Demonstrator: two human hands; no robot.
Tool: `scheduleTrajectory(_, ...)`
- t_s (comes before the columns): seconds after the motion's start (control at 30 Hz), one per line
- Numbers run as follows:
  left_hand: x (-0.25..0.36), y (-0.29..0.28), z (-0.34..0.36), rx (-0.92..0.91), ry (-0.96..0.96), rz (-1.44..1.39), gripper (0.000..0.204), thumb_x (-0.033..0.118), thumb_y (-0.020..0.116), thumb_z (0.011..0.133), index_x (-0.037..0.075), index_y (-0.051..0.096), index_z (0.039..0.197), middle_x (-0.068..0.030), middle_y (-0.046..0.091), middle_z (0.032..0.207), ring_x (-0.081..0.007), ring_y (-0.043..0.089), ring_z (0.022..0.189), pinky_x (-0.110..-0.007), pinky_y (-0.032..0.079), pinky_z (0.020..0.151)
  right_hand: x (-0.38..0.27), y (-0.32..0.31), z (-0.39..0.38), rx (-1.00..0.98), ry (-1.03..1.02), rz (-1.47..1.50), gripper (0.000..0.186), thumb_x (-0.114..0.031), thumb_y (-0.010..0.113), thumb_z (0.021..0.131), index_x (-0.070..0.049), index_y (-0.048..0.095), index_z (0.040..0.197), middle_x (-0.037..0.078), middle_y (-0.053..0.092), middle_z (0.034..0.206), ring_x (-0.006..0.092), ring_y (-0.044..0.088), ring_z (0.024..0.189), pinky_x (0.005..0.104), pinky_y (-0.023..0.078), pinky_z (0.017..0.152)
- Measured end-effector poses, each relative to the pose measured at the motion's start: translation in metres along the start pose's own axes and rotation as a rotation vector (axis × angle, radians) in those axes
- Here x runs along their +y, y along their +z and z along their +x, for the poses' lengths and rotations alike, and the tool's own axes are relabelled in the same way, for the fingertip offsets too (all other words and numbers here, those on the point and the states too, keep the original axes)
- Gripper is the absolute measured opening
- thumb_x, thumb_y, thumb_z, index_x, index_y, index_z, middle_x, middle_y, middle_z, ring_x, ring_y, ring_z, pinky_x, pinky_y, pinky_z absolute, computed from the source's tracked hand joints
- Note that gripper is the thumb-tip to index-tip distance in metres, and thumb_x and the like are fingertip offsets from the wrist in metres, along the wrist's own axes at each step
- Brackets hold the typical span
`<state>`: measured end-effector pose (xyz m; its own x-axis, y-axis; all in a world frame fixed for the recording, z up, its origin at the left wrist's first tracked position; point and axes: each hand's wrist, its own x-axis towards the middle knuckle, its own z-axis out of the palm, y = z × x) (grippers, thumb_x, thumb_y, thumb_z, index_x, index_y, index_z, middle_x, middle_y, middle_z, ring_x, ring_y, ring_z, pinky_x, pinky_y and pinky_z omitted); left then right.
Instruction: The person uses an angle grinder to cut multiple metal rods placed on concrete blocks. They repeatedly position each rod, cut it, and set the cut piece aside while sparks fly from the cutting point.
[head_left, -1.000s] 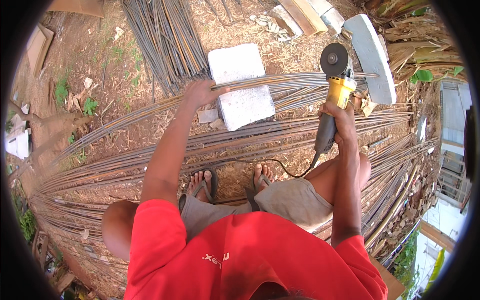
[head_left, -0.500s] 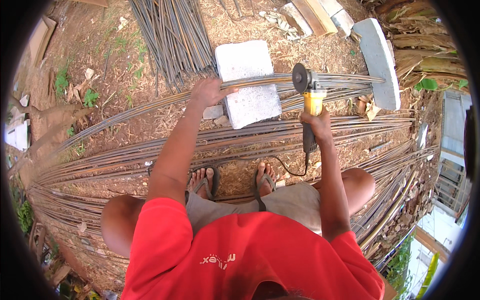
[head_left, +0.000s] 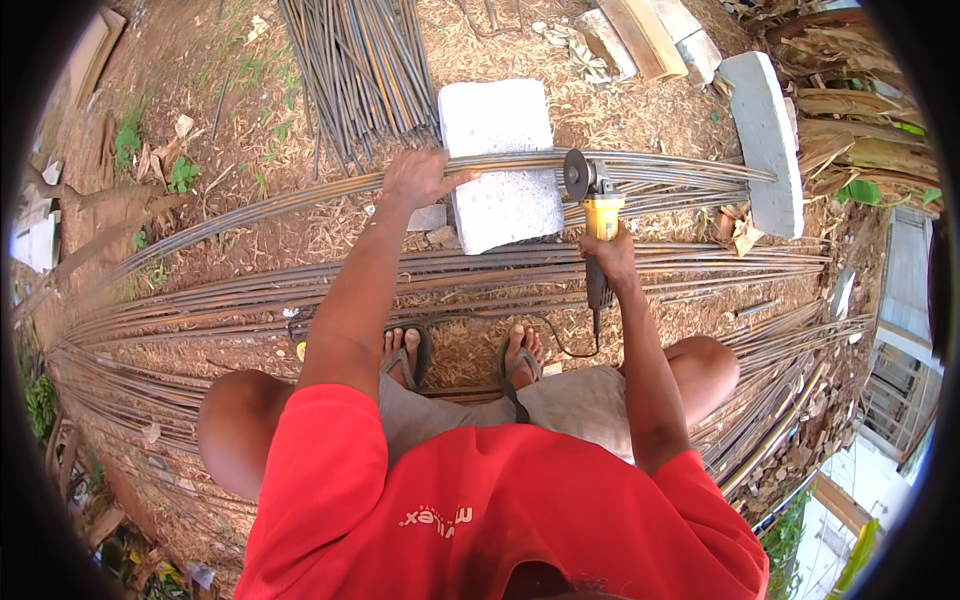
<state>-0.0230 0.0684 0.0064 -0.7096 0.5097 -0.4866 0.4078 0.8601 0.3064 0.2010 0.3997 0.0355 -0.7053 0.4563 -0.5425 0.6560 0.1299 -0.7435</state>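
My left hand (head_left: 418, 180) grips a bundle of long steel rebars (head_left: 290, 199) beside the left edge of a pale concrete block (head_left: 505, 215), with the thumb pointing right along the bars. The bundle lies across the top of the block. In my right hand (head_left: 613, 254) is a yellow and black angle grinder (head_left: 603, 216), held by its body. Its disc (head_left: 577, 175) stands upright just past the block's right edge, at the bars; whether it touches them I cannot tell.
A grey slab (head_left: 765, 145) stands under the bars' right ends. Cut rebars (head_left: 365, 80) are piled beyond the block. More long rebars (head_left: 300, 285) lie between the block and my sandalled feet. The grinder's black cord (head_left: 560, 345) runs past my feet.
The grinder in my right hand has moved left and slightly down, closer to the concrete block. My left hand keeps its place on the rebars.
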Motion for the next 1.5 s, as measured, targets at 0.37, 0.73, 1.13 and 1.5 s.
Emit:
scheduleTrajectory(0.37, 0.001, -0.001, -0.002, 0.021, 0.011, 0.014, 0.108, 0.102, 0.037, 0.091, 0.006, 0.079, 0.118, -0.0188, 0.079, 0.095, -0.0318, 0.079, 0.097, -0.053, 0.064, 0.091, -0.002, 0.002, 0.0, 0.017, 0.015, 0.015, 0.041, -0.004, 0.084, 0.076, 0.005, 0.069, 0.113, 0.013, 0.076, 0.093, 0.0211, 0.072, 0.078, 0.036, 0.06, 0.069)
scheduleTrajectory(0.73, -0.001, 0.0, -0.007, 0.095, 0.048, -0.02, 0.103, 0.098, 0.041, 0.094, 0.005, 0.079, 0.114, -0.019, 0.079, 0.093, -0.0329, 0.079, 0.095, -0.052, 0.063, 0.089, -0.004, 0.005, -0.001, 0.01, 0.03, 0.006, 0.043, -0.006, 0.086, 0.077, 0.006, 0.069, 0.115, 0.013, 0.076, 0.09, 0.0211, 0.073, 0.079, 0.0355, 0.059, 0.07)
scheduleTrajectory(1.13, -0.017, 0.022, -0.004, 0.128, 0.101, -0.067, 0.104, 0.099, 0.04, 0.093, 0.007, 0.081, 0.116, -0.0167, 0.08, 0.116, -0.0342, 0.076, 0.117, -0.055, 0.057, 0.099, 0.054, -0.007, 0.045, -0.013, -0.135, -0.083, 0.032, -0.02, 0.084, 0.09, -0.003, 0.07, 0.112, 0.003, 0.069, 0.09, 0.0172, 0.065, 0.074, 0.037, 0.055, 0.065)
scheduleTrajectory(1.5, -0.016, 0.027, -0.008, 0.248, 0.119, -0.082, 0.091, 0.094, 0.052, 0.091, 0.009, 0.081, 0.105, -0.0117, 0.079, 0.094, -0.0328, 0.078, 0.098, -0.049, 0.057, 0.089, 0.04, -0.004, 0.03, -0.158, -0.155, 0.13, 0.033, -0.016, 0.078, 0.092, -0.001, 0.063, 0.118, 0.001, 0.06, 0.082, 0.0112, 0.055, 0.064, 0.0295, 0.042, 0.056)
